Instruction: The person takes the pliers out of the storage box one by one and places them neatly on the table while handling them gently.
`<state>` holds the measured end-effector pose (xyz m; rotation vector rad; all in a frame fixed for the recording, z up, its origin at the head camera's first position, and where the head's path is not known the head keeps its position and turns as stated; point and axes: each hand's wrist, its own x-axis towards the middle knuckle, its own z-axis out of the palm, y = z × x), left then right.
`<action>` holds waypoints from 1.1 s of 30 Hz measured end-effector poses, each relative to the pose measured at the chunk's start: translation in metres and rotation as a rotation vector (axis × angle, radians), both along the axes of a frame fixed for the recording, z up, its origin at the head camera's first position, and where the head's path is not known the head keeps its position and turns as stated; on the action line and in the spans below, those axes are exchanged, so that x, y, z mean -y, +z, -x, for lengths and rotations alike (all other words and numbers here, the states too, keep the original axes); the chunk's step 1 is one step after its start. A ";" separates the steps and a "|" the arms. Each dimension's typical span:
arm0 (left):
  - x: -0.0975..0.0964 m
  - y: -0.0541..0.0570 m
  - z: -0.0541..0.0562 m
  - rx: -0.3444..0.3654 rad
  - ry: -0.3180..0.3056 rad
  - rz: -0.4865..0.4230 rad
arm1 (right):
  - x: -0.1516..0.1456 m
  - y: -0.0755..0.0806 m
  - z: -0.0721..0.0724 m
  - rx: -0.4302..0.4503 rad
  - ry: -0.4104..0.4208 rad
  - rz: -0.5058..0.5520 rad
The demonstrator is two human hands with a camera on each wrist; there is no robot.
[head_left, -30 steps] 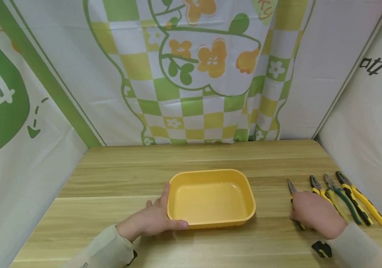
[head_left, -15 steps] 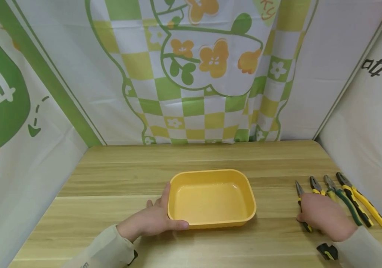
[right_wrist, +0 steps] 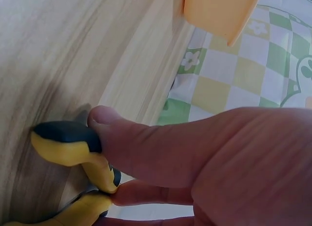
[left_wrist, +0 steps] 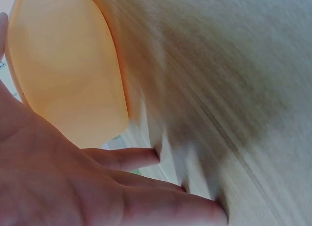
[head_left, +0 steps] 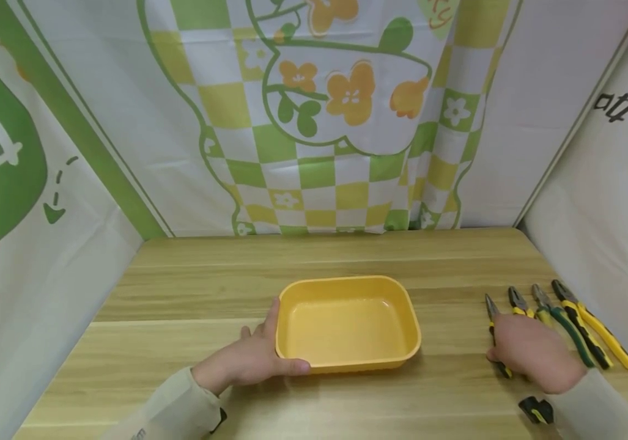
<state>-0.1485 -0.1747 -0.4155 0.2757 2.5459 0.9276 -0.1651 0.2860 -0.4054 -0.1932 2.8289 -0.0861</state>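
Note:
My left hand [head_left: 247, 363] is at the left front corner of a yellow plastic bin [head_left: 347, 333]. Its thumb lies on the near rim and its index finger along the left wall; in the left wrist view the other fingers [left_wrist: 170, 206] stretch out straight to the tabletop. On the right, my right hand [head_left: 534, 351] pinches a pair of needle-nose pliers [head_left: 491, 308], thumb on the near side of the black and yellow handles [right_wrist: 63, 150]. The pliers lie low over the table, dark jaws pointing away. Part of their handles is hidden by the hand.
Right of that hand lies a row of pliers: a yellow-handled pair [head_left: 517, 299], a green-handled pair [head_left: 567, 327] and a larger black and yellow pair [head_left: 600, 333]. Printed cloth walls [head_left: 314, 171] enclose the back and sides of the wooden table [head_left: 192, 275].
My right hand has shifted a little to the right with the needle-nose pliers, nearer the other pliers, and then stayed there. The left hand and the bin have kept their places.

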 end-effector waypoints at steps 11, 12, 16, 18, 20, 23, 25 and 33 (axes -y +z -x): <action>0.000 -0.001 0.004 0.014 -0.024 -0.008 | 0.002 -0.002 -0.002 -0.059 0.019 -0.005; 0.001 -0.002 0.004 0.013 -0.025 -0.011 | 0.004 -0.001 -0.002 -0.079 0.020 -0.002; 0.003 -0.003 0.002 -0.006 -0.027 -0.017 | 0.016 0.004 -0.001 -0.141 -0.017 0.034; 0.004 -0.003 0.000 -0.014 -0.031 -0.015 | 0.025 0.007 0.000 -0.164 -0.045 0.066; 0.004 -0.003 -0.003 -0.020 -0.034 -0.015 | 0.035 0.012 0.002 -0.190 -0.065 0.093; 0.004 -0.002 -0.007 -0.027 -0.037 -0.011 | 0.049 0.014 0.005 -0.293 -0.066 0.128; 0.004 -0.001 -0.010 -0.036 -0.038 -0.013 | 0.059 0.016 0.007 -0.375 -0.070 0.142; 0.003 -0.001 -0.016 -0.118 -0.003 0.000 | 0.087 0.020 0.015 -0.500 -0.163 0.213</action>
